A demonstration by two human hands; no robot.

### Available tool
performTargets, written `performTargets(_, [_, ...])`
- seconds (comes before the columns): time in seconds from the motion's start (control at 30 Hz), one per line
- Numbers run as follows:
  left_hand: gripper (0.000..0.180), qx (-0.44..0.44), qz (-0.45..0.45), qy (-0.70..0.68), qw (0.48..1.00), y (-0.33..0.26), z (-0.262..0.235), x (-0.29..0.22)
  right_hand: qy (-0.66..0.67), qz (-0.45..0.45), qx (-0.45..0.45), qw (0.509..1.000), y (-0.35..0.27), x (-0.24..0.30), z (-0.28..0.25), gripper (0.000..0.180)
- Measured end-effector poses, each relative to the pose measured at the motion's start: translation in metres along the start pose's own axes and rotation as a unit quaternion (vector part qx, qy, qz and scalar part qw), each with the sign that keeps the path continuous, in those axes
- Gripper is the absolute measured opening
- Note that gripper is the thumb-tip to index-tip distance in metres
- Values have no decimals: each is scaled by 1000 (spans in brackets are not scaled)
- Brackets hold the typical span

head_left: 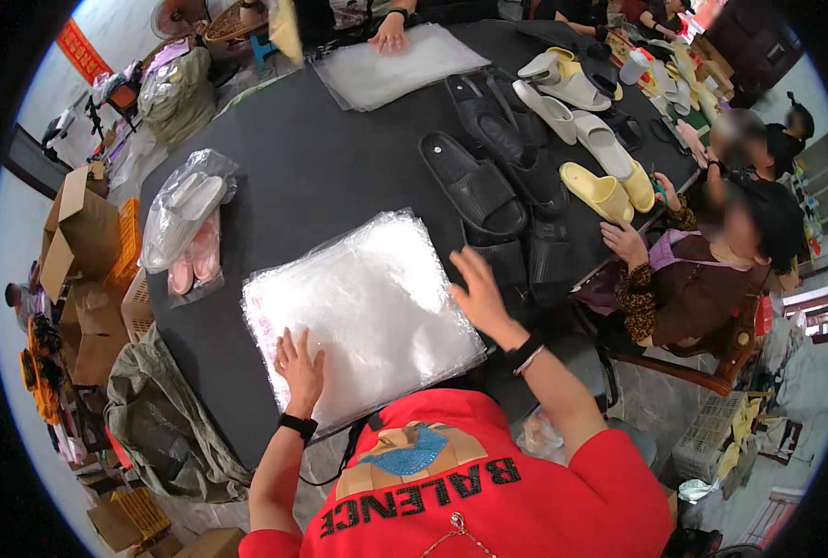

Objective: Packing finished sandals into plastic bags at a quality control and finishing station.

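Black worktable (321, 177) carries a stack of clear plastic bags (363, 312) at its near edge; left hand (300, 367) lies flat on the stack's near-left part, fingers loosely spread, gripping nothing. Right hand (479, 293) hovers open-palmed over the stack's right edge, just short of black slippers (488, 186). Left of the stack, one filled clear bag (186, 223) holds pale and pink slippers.

Two bag stacks (363, 307) — four yellow slippers (600, 191)
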State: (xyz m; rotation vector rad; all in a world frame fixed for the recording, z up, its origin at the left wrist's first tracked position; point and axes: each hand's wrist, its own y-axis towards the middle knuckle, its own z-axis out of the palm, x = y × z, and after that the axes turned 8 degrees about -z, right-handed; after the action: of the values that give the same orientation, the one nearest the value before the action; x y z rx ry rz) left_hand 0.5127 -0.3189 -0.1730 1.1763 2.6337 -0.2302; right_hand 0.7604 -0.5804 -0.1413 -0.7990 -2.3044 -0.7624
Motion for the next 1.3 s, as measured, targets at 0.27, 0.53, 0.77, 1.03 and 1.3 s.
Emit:
performTargets(0.27, [64,-77,-280,-186,939,-3,5,59,-31,123,76,989,-53,-6,45,62])
performTargets(0.53, [68,1,-341,-192,920,8,-9,50,28,239,77,967,-56,-18,74,70])
performTargets(0.77, [82,-56,-306,-272,911,12,1,67,-13,254,119,960,-45,3,70,68])
performTargets(1.03, [75,72,-358,-332,869,22,-12,68,87,324,45,941,-37,-6,63,64])
performTargets(1.3, [76,29,-355,-252,900,29,-8,68,84,329,59,939,-43,-15,65,66])
